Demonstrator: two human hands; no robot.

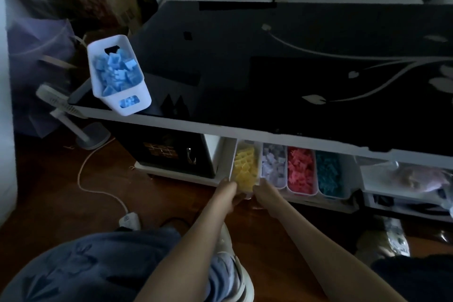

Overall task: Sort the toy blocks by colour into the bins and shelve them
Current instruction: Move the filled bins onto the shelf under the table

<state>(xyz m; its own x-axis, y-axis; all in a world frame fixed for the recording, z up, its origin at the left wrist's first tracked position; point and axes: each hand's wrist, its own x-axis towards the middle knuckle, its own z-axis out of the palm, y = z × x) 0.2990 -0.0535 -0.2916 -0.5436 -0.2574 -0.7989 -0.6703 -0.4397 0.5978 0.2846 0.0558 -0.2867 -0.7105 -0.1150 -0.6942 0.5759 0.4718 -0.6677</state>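
While the left hand (229, 195) and right hand (264, 191) clasp the near end of the yellow bin (245, 167), partly in the shelf (217, 152) beside the lilac bin (274, 167), push it straight and level.

A white blue bin (117, 76), heaped with blue blocks, stood upright on the near left corner of the black tabletop (245, 68), at ten o'clock from the others. On the shelf (217, 152) beneath, four white bins sat side by side. The yellow bin (245, 169) jutted out toward six o'clock, and at its three o'clock came the lilac bin (274, 167), pink bin (301, 171) and teal bin (329, 174), each full.
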